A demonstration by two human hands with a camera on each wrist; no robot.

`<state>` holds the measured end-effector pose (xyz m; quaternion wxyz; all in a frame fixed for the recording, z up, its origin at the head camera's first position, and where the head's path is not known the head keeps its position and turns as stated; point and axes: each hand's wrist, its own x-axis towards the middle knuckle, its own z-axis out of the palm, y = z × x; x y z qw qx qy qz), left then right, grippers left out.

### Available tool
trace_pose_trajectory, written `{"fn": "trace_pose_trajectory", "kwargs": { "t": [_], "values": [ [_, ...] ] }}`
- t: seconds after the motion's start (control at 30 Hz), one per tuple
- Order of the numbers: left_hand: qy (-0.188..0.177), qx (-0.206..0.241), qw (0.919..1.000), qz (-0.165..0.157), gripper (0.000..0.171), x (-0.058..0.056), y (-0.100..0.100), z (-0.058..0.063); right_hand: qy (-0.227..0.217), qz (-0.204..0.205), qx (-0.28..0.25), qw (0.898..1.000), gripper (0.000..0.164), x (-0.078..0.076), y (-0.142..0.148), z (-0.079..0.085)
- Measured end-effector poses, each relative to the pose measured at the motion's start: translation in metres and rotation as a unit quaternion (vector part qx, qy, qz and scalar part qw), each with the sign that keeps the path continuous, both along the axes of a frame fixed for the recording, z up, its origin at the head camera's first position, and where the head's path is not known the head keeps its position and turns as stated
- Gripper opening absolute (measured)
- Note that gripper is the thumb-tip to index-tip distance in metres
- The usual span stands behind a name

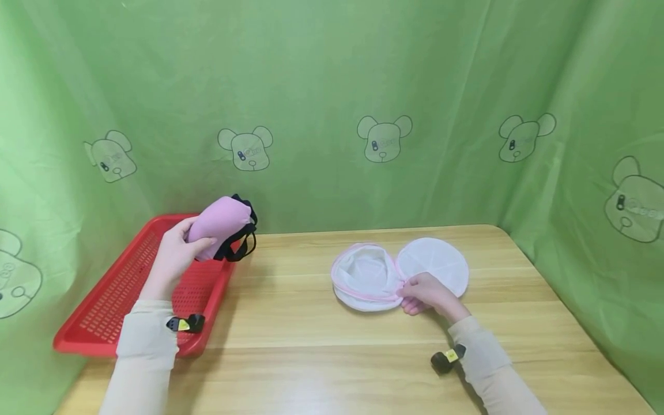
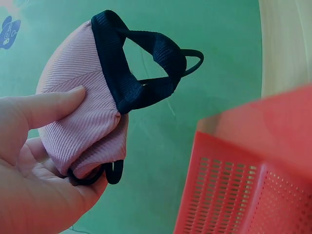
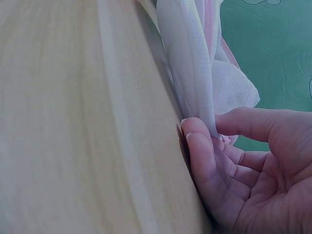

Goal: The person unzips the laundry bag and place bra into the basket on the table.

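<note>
My left hand [image 1: 172, 256] holds a folded pink ribbed bra [image 1: 220, 222] above the far end of the red basket. In the left wrist view, the thumb lies across the bra's ribbed cup [image 2: 80, 107], and its black straps [image 2: 146, 92] loop out to the right. On the table to the right, a round white mesh laundry bag [image 1: 342, 293] with pink zip trim lies unzipped, its lid [image 1: 436, 259] folded out flat. My right hand [image 1: 427, 291] pinches the bag's edge where lid and body meet. The right wrist view shows thumb and fingers gripping the white mesh [image 3: 187, 63].
A red perforated plastic basket [image 1: 140, 253] stands at the left of the wooden table [image 1: 290, 340]. Behind and at both sides hangs a green curtain [image 1: 311, 75] printed with bear heads. The basket's rim [image 2: 263, 117] is near my left hand.
</note>
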<state>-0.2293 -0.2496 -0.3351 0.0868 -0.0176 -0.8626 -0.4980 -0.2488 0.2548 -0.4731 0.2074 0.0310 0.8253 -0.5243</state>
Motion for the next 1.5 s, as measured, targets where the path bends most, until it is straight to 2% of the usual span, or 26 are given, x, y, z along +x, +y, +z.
{"fn": "trace_pose_trajectory", "kwargs": {
  "t": [0.47, 0.87, 1.3, 1.5],
  "values": [
    [0.012, -0.018, 0.9996, 0.016, 0.055, 0.003, -0.027, -0.006, 0.001, 0.003, -0.003, 1.0, 0.017, 0.001, 0.0, 0.001],
    [0.004, -0.032, 0.9989, 0.033, 0.055, 0.007, -0.047, -0.011, -0.003, 0.002, -0.005, 1.0, 0.016, 0.002, -0.001, 0.003],
    [-0.004, -0.037, 0.998, 0.051, 0.058, 0.005, -0.058, -0.012, -0.007, 0.006, -0.008, 1.0, 0.016, 0.002, -0.001, 0.003],
    [-0.009, -0.052, 0.9974, 0.049, 0.058, 0.003, -0.063, -0.012, -0.004, 0.009, -0.002, 1.0, 0.016, 0.001, 0.0, 0.001]
  ]
}}
